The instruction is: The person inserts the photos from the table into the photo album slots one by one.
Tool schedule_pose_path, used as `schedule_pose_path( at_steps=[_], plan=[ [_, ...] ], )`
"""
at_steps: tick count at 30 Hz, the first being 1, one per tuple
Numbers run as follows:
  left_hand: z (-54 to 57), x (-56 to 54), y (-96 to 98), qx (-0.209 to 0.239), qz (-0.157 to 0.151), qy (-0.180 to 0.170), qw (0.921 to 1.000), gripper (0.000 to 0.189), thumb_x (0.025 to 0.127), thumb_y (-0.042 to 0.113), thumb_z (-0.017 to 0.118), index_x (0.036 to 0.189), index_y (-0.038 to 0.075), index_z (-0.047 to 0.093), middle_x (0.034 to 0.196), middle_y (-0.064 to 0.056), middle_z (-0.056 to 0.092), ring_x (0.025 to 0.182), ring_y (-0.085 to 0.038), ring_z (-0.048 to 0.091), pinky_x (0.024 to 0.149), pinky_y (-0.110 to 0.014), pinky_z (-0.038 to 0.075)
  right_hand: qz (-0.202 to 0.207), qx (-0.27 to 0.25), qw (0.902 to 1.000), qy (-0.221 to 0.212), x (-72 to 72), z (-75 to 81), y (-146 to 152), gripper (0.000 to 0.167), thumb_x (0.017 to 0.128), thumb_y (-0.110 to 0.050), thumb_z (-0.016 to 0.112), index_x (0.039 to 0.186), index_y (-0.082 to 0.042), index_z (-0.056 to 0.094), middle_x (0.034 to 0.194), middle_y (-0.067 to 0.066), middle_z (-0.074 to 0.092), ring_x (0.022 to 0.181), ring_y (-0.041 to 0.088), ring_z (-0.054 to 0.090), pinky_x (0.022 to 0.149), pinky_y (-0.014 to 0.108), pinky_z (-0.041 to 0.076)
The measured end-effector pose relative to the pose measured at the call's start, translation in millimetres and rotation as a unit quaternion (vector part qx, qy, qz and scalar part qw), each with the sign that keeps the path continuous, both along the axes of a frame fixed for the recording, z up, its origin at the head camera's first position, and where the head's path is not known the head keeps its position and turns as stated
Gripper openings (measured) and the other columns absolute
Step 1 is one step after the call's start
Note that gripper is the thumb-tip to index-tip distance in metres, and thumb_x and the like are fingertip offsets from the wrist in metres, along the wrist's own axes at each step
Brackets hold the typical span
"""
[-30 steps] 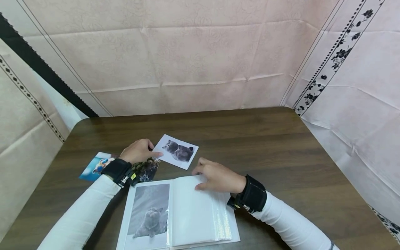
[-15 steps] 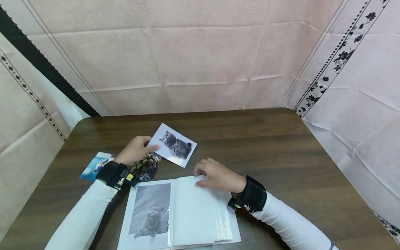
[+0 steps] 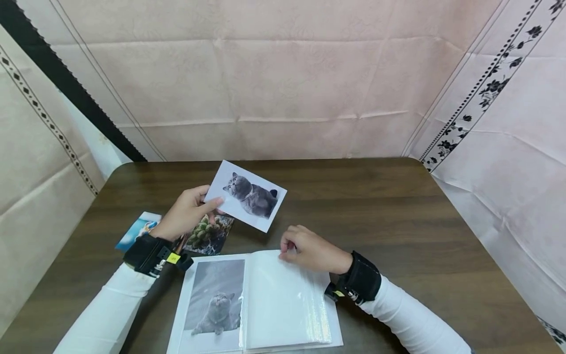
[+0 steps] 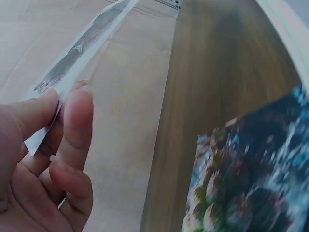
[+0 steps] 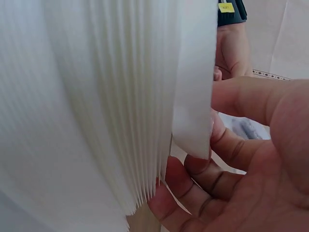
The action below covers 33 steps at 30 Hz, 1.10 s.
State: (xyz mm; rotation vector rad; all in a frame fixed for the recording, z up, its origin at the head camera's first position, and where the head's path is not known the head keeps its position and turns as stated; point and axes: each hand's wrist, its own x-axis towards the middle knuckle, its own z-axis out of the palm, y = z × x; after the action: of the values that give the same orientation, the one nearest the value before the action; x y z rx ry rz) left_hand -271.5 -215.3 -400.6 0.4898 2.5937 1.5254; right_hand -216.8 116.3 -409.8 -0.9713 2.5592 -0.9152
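A photo of a grey cat (image 3: 252, 197) is held above the table by my left hand (image 3: 187, 212). Thumb and fingers pinch its left edge; the left wrist view shows this photo (image 4: 79, 55) nearly edge-on. Below it lies an open photo album (image 3: 337, 329), with a grey cat picture (image 3: 216, 295) in its left page. My right hand (image 3: 315, 250) pinches the top edge of the clear right-hand page (image 3: 283, 305). From the right wrist, thumb and fingertips are seen on the sleeve's edge (image 5: 193, 82), beside a thick stack of pages (image 5: 130, 96).
A succulent photo (image 3: 212, 235) lies on the wooden table (image 3: 376, 206) behind the album. Left of it is a blue photo (image 3: 138, 230), partly covered by my left wrist. Patterned cloth (image 3: 283, 88) hangs behind the table.
My left hand has raised the cat photo up and away from the succulent photo, which now shows more. My right hand stays at the album page's top edge, its fingers slightly shifted.
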Motion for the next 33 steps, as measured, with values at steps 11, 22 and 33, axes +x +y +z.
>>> schedule_pose_path(
  at_steps=[11,22,33],
  plan=[
    [-7.8,4.0,3.6,0.079,-0.014,-0.042,0.9959,0.028,0.106,0.025,0.055,0.123,0.002,0.057,0.090,-0.021,0.068,0.066,-0.015,0.066,0.069,-0.033,0.060,0.026,0.003,0.9991,-0.035,-6.5,-1.2,8,0.011,0.099,-0.020,0.067,0.094,-0.011,0.069,0.092,-0.001,0.053,0.085,0.012,0.047,0.075,0.023,0.043],
    [-8.7,1.6,5.2,0.014,-0.035,-0.035,0.9987,0.027,0.108,0.025,0.051,0.127,0.008,0.059,0.107,-0.026,0.070,0.074,-0.019,0.066,0.079,-0.028,0.053,0.046,-0.017,0.9962,-0.072,-17.1,-2.7,16,0.009,0.099,-0.019,0.066,0.090,-0.016,0.067,0.095,-0.002,0.056,0.087,0.012,0.050,0.076,0.023,0.044],
    [-10.1,1.2,5.6,0.016,-0.051,-0.054,0.9971,0.024,0.108,0.021,0.048,0.126,0.008,0.057,0.105,-0.025,0.072,0.074,-0.019,0.066,0.070,-0.037,0.056,0.065,-0.039,0.9941,-0.078,-19.1,1.4,20,0.007,0.099,-0.012,0.065,0.096,-0.015,0.070,0.097,-0.003,0.062,0.089,0.012,0.053,0.079,0.023,0.046]
  ],
)
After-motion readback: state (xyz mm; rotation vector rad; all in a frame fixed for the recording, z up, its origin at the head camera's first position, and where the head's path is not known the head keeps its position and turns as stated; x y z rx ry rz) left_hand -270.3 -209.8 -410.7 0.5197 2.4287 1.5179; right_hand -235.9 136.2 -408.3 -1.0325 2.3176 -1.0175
